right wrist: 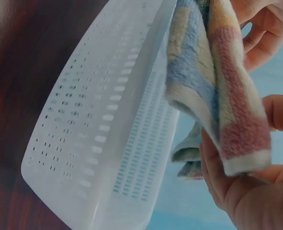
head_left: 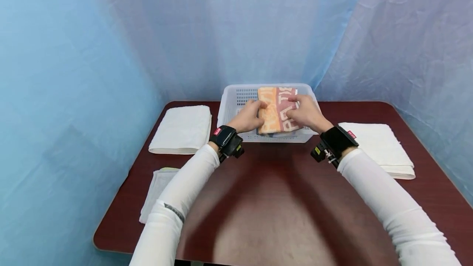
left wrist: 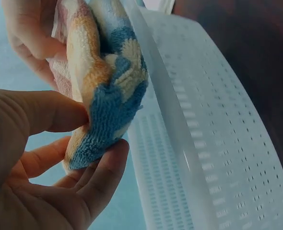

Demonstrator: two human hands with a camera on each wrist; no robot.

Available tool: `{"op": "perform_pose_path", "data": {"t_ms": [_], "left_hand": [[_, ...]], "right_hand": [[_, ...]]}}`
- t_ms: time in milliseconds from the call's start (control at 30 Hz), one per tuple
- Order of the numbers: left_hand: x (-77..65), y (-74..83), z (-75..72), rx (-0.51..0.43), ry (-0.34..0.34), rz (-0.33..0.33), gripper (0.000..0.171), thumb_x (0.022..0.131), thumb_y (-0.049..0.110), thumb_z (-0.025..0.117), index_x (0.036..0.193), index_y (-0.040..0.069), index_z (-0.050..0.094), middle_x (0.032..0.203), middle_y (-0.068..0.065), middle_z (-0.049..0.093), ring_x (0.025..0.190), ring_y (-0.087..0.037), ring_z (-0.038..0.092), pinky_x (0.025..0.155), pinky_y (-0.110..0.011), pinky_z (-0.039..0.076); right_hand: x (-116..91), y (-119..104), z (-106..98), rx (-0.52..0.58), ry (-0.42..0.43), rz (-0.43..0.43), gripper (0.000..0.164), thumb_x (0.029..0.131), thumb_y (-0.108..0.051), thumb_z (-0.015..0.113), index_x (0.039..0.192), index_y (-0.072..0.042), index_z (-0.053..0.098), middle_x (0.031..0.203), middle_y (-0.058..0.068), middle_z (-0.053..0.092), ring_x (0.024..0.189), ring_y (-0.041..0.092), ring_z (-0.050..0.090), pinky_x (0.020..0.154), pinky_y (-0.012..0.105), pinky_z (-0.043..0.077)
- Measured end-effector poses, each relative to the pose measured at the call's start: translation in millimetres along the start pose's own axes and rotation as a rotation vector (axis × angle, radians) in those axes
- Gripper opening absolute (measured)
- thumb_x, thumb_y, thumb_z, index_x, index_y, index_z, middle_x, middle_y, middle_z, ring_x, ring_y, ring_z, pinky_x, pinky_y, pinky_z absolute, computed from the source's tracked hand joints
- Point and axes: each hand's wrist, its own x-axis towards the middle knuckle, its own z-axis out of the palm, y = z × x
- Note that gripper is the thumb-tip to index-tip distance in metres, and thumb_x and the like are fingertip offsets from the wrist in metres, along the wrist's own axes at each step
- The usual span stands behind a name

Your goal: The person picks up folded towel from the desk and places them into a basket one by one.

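Observation:
A folded towel (head_left: 274,111) with orange and dusty-red patches and pale lettering is held up between both hands at the white plastic basket (head_left: 226,106). My left hand (head_left: 247,117) pinches its left edge, thumb on one face and fingers behind. At the opposite edge my right hand (head_left: 307,114) grips it the same way. Blue and cream patches show on the towel's (left wrist: 115,103) other side in the left wrist view. In the right wrist view the towel's layers (right wrist: 237,110) hang over the basket's slotted wall (right wrist: 79,120). How far the towel is above the basket floor cannot be told.
A folded white towel (head_left: 181,128) lies at the table's back left, another white towel (head_left: 380,147) at the right. A greyish-white cloth (head_left: 157,190) is partly under the left forearm. Blue curtains (head_left: 236,32) hang behind and beside the dark red table (head_left: 266,208).

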Motion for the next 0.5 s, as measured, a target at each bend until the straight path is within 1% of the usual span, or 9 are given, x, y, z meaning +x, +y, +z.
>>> {"op": "perform_pose_path", "data": {"t_ms": [100, 167, 233, 300, 367, 467, 500], "left_hand": [[9.8, -2.3, 1.0, 0.031, -0.011, -0.012, 0.051, 0.089, -0.003, 0.062, 0.139, -0.003, 0.05, 0.138, -0.018, 0.051, 0.121, -0.025, 0.048, 0.095, -0.03, 0.044], [15.1, -3.7, 3.1, 0.04, -0.024, -0.029, 0.052, 0.088, -0.004, 0.061, 0.139, -0.003, 0.049, 0.139, -0.017, 0.052, 0.124, -0.025, 0.047, 0.096, -0.03, 0.044], [19.4, -5.1, 5.5, 0.053, -0.036, -0.046, 0.054, 0.088, -0.004, 0.061, 0.14, -0.002, 0.049, 0.139, -0.017, 0.051, 0.123, -0.025, 0.047, 0.094, -0.029, 0.043], [23.3, -7.1, 7.5, 0.051, -0.051, -0.06, 0.055, 0.087, -0.005, 0.061, 0.14, -0.003, 0.048, 0.139, -0.018, 0.052, 0.118, -0.025, 0.05, 0.091, -0.029, 0.044], [26.7, -9.7, 8.7, 0.051, -0.063, -0.07, 0.056, 0.087, -0.005, 0.061, 0.141, -0.003, 0.048, 0.138, -0.018, 0.053, 0.111, -0.023, 0.052, 0.087, -0.027, 0.044], [31.2, -12.5, 8.1, 0.037, -0.068, -0.086, 0.057, 0.086, -0.007, 0.061, 0.141, -0.003, 0.048, 0.137, -0.018, 0.055, 0.099, -0.022, 0.057, 0.081, -0.025, 0.046], [32.0, -12.9, 7.6, 0.029, -0.069, -0.094, 0.057, 0.087, -0.007, 0.061, 0.141, -0.003, 0.047, 0.137, -0.018, 0.054, 0.096, -0.022, 0.058, 0.078, -0.025, 0.047]], "right_hand": [[7, 4, 2, -0.023, -0.009, 0.018, 0.061, 0.086, -0.001, 0.054, 0.145, 0.009, 0.041, 0.131, 0.03, 0.053, 0.062, 0.015, 0.05, 0.058, 0.027, 0.043], [11, 7, 5, -0.026, -0.012, 0.029, 0.06, 0.085, 0.001, 0.054, 0.144, 0.01, 0.042, 0.134, 0.031, 0.051, 0.065, 0.017, 0.05, 0.059, 0.027, 0.042], [14, 9, 8, -0.042, -0.01, 0.037, 0.059, 0.085, 0.003, 0.054, 0.143, 0.011, 0.042, 0.136, 0.032, 0.049, 0.068, 0.018, 0.051, 0.059, 0.027, 0.042], [17, 10, 11, -0.05, -0.006, 0.041, 0.06, 0.082, 0.006, 0.054, 0.141, 0.012, 0.044, 0.137, 0.031, 0.049, 0.062, 0.016, 0.049, 0.055, 0.027, 0.041], [19, 9, 12, -0.061, 0.0, 0.042, 0.06, 0.08, 0.008, 0.053, 0.139, 0.013, 0.045, 0.131, 0.032, 0.053, 0.059, 0.014, 0.048, 0.052, 0.026, 0.04], [23, 4, 12, -0.067, 0.011, 0.044, 0.061, 0.077, 0.01, 0.052, 0.137, 0.014, 0.046, 0.134, 0.032, 0.052, 0.053, 0.01, 0.045, 0.048, 0.024, 0.039], [24, 3, 12, -0.072, 0.017, 0.043, 0.061, 0.076, 0.01, 0.053, 0.137, 0.014, 0.047, 0.136, 0.032, 0.051, 0.054, 0.01, 0.046, 0.048, 0.024, 0.039]]}}
